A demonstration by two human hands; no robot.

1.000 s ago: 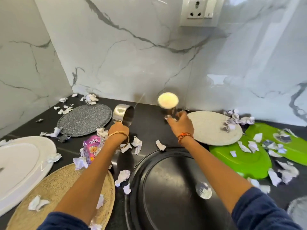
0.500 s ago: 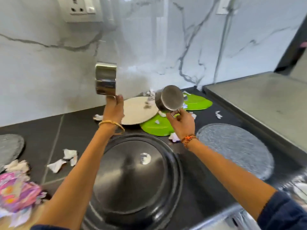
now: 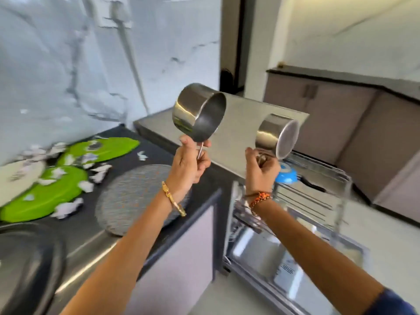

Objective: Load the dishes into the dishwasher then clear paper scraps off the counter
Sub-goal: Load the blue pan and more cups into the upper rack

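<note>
Left hand (image 3: 189, 165) grips one steel cup (image 3: 198, 112) by its handle, right hand (image 3: 261, 168) another cup (image 3: 277, 138); both cups sit above the fists.

Home kitchen. Evidence:
- Dark stone counter (image 3: 127, 160) with a steel front edge, running along a white marble-veined wall (image 3: 56, 64).
- Wall socket (image 3: 116, 15), blurred, high on that wall.
- Open dishwasher (image 3: 284, 253) set beside the counter, door down, wire rack (image 3: 318, 194) pulled out, a blue item (image 3: 287, 176) in the rack.
- Pale cabinets (image 3: 329, 119) with a dark top across the room; a dark doorway (image 3: 231, 53) beyond.
- Tableware on the counter: green plates (image 3: 45, 196), a round grey mat (image 3: 136, 196), a large dark tray (image 3: 27, 258), paper scraps (image 3: 68, 208) strewn among them.
- Two steel pans (image 3: 197, 114) held up in a person's hands.
- Light tiled floor (image 3: 227, 298).
</note>
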